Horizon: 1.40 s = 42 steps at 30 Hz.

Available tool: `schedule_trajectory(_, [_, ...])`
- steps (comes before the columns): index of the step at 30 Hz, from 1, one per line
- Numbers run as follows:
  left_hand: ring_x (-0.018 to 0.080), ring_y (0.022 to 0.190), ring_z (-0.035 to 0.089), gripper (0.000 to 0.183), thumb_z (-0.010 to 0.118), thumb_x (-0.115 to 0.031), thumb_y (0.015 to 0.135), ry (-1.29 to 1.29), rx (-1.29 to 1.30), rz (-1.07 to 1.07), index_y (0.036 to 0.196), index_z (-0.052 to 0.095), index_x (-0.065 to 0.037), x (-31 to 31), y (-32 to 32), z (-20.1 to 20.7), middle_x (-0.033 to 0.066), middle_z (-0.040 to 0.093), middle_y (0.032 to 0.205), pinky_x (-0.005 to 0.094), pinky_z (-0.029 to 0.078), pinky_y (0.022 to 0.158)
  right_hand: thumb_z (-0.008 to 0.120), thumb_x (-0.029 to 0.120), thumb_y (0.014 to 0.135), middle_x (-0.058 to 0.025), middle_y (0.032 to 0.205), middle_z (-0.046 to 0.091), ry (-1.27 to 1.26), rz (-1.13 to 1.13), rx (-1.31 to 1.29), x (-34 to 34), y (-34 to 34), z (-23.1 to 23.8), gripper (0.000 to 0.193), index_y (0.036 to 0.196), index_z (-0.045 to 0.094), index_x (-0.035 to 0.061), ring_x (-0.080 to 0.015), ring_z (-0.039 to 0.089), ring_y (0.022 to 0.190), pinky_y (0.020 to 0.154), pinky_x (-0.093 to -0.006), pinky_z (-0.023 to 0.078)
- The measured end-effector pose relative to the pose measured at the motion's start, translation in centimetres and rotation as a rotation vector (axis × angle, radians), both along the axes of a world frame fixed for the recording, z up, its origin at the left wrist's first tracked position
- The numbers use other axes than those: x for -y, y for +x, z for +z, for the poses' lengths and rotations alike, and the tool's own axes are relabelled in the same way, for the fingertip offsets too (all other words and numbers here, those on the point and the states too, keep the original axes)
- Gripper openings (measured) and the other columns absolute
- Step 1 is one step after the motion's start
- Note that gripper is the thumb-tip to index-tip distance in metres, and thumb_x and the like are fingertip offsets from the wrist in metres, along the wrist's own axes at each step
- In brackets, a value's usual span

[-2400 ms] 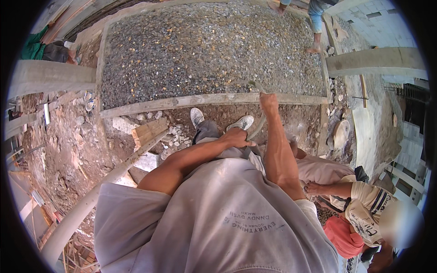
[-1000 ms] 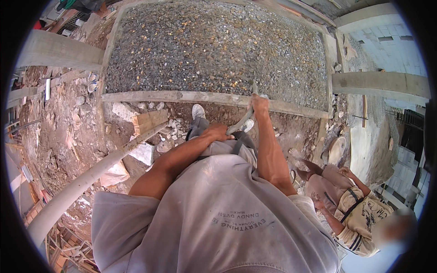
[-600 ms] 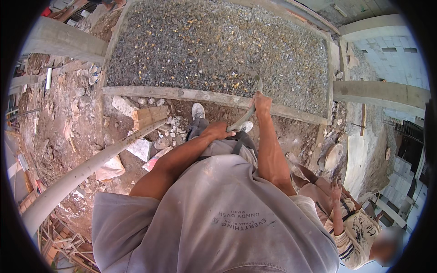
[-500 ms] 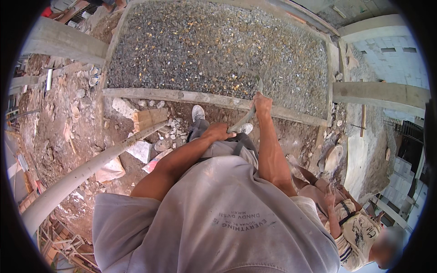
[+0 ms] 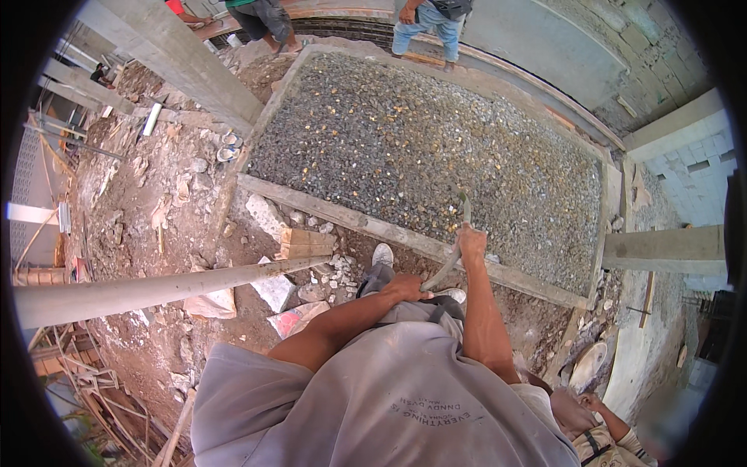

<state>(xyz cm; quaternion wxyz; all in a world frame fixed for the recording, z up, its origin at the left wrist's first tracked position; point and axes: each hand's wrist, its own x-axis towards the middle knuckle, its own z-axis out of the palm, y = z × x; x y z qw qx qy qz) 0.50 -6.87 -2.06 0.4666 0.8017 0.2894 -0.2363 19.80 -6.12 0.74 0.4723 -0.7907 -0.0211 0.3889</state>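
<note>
- In front of the wearer's waist and out over the near edge of the gravel: a slender, curved, grey-green hose (image 5: 445,271), running between both hands, its upper end pointing away from the body.
- Upper grip: right hand (image 5: 471,243), fingers clamped around the hose in a fist.
- Lower grip: left hand (image 5: 405,288), fingers curled around the hose's lower visible stretch, near the thighs.
- Beneath and ahead: a broad rectangular bed of wet-looking, grey-and-ochre gravel (image 5: 420,148), bounded by a straight, pale grey border (image 5: 334,204).
- Below the border: two pale, scuffed shoes (image 5: 382,254), the right partly hidden.
- Left: a tan, squared wooden block (image 5: 303,243), beside the tip of a long, pale, round pole (image 5: 156,290).
- Far edge: a co-worker in light-blue trousers (image 5: 447,31).
- Lower right: another co-worker in a tan shirt (image 5: 599,444), partly cut off.
</note>
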Motion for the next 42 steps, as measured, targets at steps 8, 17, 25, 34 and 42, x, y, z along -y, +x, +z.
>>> schedule_trajectory(8, [0.0369,0.093,0.059,0.063,0.056,-0.061,0.074,0.020,-0.020,0.039,0.100,0.064,-0.005,-0.3,-1.3,-0.1,0.0205,0.063,0.097,0.0436,0.045,0.083,0.052,0.022,0.091,-0.0065,0.051,0.049,0.060,0.107,-0.016,-1.7,-1.6,-0.6,0.035,0.064,0.055,-0.0003,-0.0171,0.045,0.037,0.035,-0.0317,0.036])
schedule_trajectory(17, [0.0368,0.096,0.058,0.062,0.055,-0.059,0.076,0.059,0.012,0.001,0.103,0.063,-0.004,-0.1,-0.9,0.1,0.0210,0.062,0.100,0.0442,0.044,0.085,0.057,0.020,0.088,-0.0073,0.049,0.049,0.110,-0.011,-0.014,-1.0,-1.3,-0.9,0.037,0.059,0.052,-0.0020,-0.0184,0.047,0.037,0.035,-0.0330,0.038])
schedule_trajectory(25, [0.0373,0.090,0.060,0.054,0.056,-0.054,0.079,0.041,-0.079,-0.047,0.108,0.061,-0.009,1.8,-1.6,-1.5,0.0186,0.063,0.096,0.0440,0.046,0.081,0.060,0.020,0.086,-0.0069,0.049,0.048,0.065,-0.015,-0.087,1.6,-1.5,-1.6,0.034,0.062,0.049,-0.0009,-0.0175,0.046,0.036,0.032,-0.0329,0.037])
schedule_trajectory(34, [0.0358,0.093,0.059,0.047,0.060,-0.046,0.079,-0.001,-0.078,0.061,0.108,0.062,-0.009,4.2,-2.7,-2.3,0.0171,0.063,0.099,0.0437,0.046,0.081,0.060,0.016,0.086,-0.0091,0.059,0.051,0.039,-0.165,-0.307,5.3,-1.3,-3.8,0.022,0.084,0.049,-0.0032,-0.0171,0.046,0.037,0.031,-0.0326,0.040])
schedule_trajectory(42, [0.0334,0.094,0.060,0.040,0.059,-0.042,0.079,0.007,-0.124,-0.016,0.103,0.062,-0.010,4.0,-0.9,-0.6,0.0143,0.063,0.099,0.0442,0.046,0.081,0.059,0.013,0.086,-0.0095,0.058,0.051,0.126,-0.255,-0.347,7.2,-0.1,-5.1,0.019,0.078,0.050,-0.0027,-0.0186,0.046,0.037,0.032,-0.0331,0.041])
